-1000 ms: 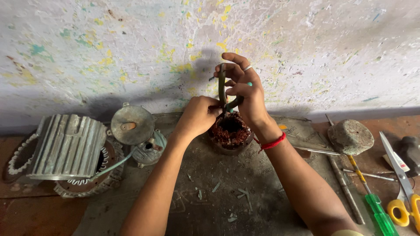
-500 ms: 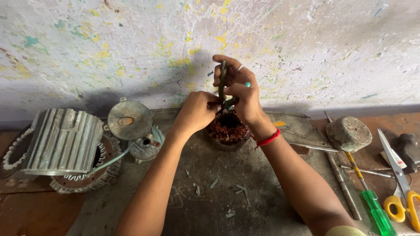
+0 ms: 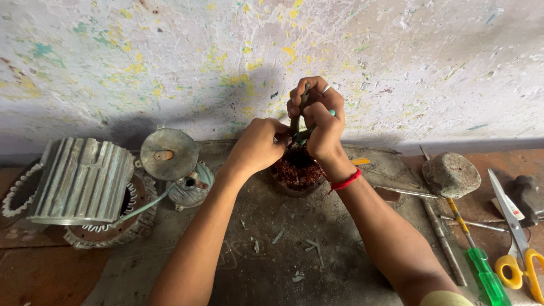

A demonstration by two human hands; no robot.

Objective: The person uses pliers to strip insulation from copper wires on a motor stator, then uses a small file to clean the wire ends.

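Both hands, left [image 3: 258, 148] and right [image 3: 317, 122], each grip pinching a green strip [image 3: 298, 116] above the copper-wound stator [image 3: 296, 169] mid-desk [image 3: 362, 249], finned housing [image 3: 79, 180] left, stone [image 3: 451, 174] and scissors [image 3: 518, 243] right; right fist closed tighter than before

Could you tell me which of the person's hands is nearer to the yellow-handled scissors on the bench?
The right. The right hand grips a thin tool above the copper-wound coil, on the side towards the yellow-handled scissors; the left hand sits farther away, left of the coil.

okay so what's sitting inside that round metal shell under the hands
Reddish-brown copper wire windings fill the round metal shell. The left hand and right hand cover the top, so the core is hidden.
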